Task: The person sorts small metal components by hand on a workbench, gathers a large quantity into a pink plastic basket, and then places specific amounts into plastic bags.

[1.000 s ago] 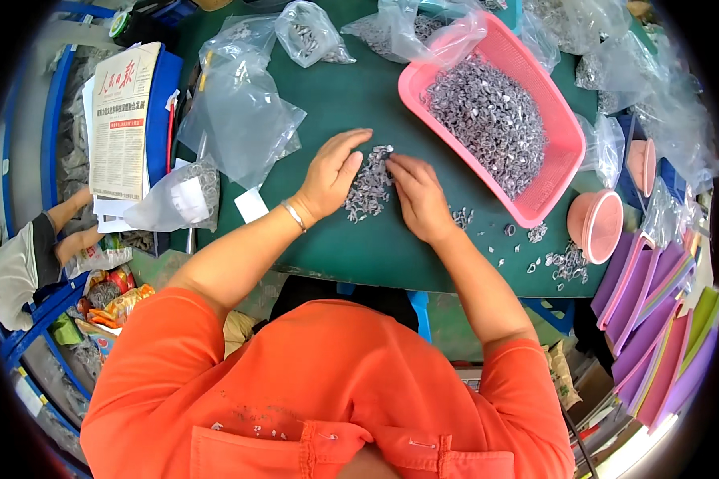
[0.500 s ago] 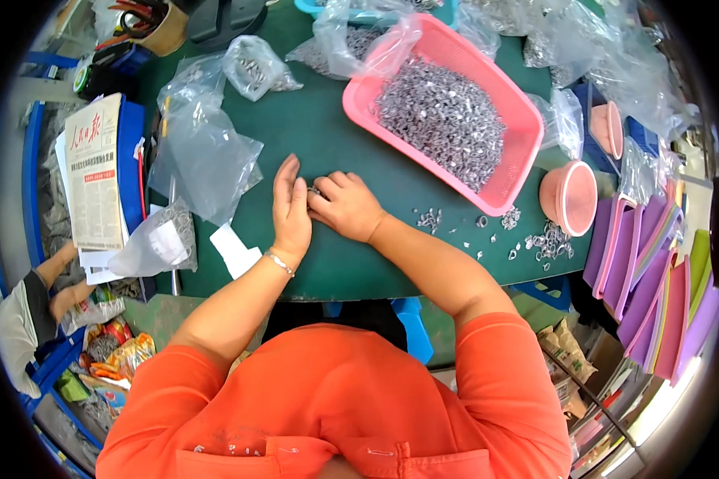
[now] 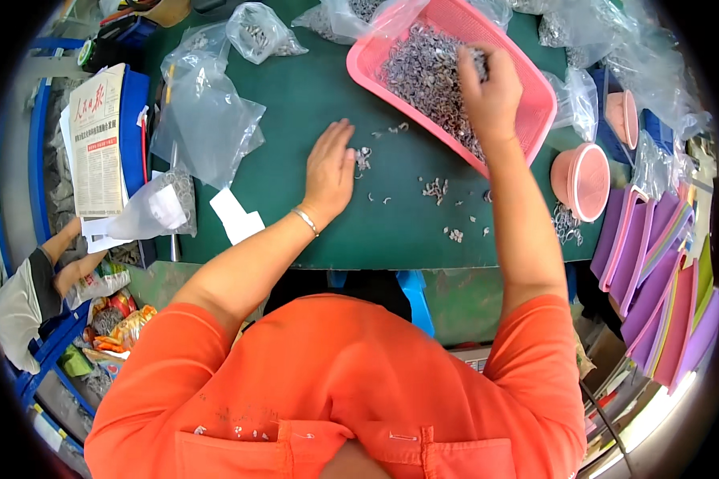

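My right hand (image 3: 491, 92) is over the pink basket (image 3: 541, 120), its fingers curled around a clump of small grey metal parts (image 3: 481, 65). Beneath it, a heap of the same parts (image 3: 427, 72) covers much of the basket's bottom. On the green tabletop (image 3: 295, 96), my left hand (image 3: 330, 169) rests on its edge, fingers stretched out and holding nothing. Beside its thumb lies a little cluster of loose parts (image 3: 363, 160). More loose pieces (image 3: 435, 190) are scattered between the left hand and my right forearm.
A round pink tub (image 3: 581, 182) stands right of the basket, near loose metal rings (image 3: 566, 225). Clear plastic bags (image 3: 208, 132) and a white paper piece (image 3: 236, 217) lie on the left. A newspaper (image 3: 97, 144) and purple folders (image 3: 627, 239) flank the table. Another person's arm (image 3: 64, 247) shows far left.
My hands were together over the table's middle; the right has moved up and right into the basket, while the left has shifted slightly right. Loose parts now lie beside the left hand.
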